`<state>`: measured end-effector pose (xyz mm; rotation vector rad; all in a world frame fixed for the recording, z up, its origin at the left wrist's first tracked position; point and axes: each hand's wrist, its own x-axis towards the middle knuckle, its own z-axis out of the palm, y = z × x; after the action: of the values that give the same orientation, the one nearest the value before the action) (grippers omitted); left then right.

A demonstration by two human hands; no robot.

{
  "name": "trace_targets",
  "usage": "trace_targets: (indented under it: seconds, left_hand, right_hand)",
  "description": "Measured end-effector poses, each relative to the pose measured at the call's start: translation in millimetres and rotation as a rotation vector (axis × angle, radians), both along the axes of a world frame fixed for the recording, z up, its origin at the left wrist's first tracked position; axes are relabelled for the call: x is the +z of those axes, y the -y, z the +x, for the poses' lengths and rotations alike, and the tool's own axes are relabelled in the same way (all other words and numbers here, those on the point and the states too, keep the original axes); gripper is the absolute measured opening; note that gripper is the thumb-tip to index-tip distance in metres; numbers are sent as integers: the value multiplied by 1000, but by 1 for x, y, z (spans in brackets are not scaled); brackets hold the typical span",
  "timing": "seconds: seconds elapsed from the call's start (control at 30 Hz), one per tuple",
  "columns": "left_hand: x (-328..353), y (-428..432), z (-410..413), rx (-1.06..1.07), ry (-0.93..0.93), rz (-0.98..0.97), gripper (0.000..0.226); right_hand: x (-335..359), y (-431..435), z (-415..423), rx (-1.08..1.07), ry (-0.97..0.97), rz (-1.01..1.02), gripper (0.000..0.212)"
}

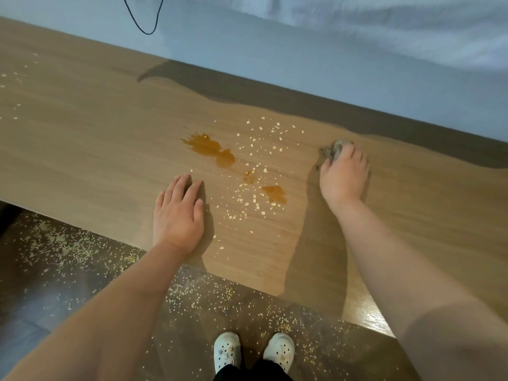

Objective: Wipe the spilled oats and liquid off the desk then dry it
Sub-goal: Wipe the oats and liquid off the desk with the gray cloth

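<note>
A wooden desk (96, 138) carries scattered oats (255, 185) and two amber liquid puddles, a larger one (210, 149) and a smaller one (275, 193). My right hand (343, 177) lies to the right of the spill and grips a bunched grey cloth (334, 149) against the desk top. My left hand (178, 213) rests flat on the desk just left of the oats, fingers straight, holding nothing.
More oats lie at the desk's far left (16, 78) and all over the dark floor (68, 243) below the near edge. A black cable (143, 23) hangs against the pale wall behind. My feet in white clogs (254, 350) stand by the desk.
</note>
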<state>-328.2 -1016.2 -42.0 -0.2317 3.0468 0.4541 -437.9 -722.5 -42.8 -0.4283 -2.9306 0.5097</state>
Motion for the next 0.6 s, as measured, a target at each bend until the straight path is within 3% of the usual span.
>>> trace_targets:
  seconds: [0.07, 0.23, 0.3, 0.4, 0.47, 0.53, 0.6]
  left_hand:
    - [2, -7, -13, 87, -32, 61, 49]
    - [3, -21, -49, 227, -8, 103, 52]
    - [2, -24, -56, 313, 11, 106, 54]
    - [-1, -29, -57, 351, 13, 65, 56]
    - [-3, -31, -56, 339, 17, 28, 59]
    - [-3, -31, -57, 341, 33, 15, 60]
    - [-2, -31, -58, 343, 43, 6, 60]
  right_hand:
    - [0, 27, 0, 45, 0, -19, 46]
    - [5, -6, 30, 561, 73, 50, 50]
    - [4, -37, 22, 450, 60, 77, 46]
    - [-2, -72, -8, -13, 14, 85, 40]
    - [0, -69, -30, -200, 9, 55, 45]
    - [0, -49, -47, -247, 26, 39, 44]
    - [0, -20, -53, -96, 17, 51, 40]
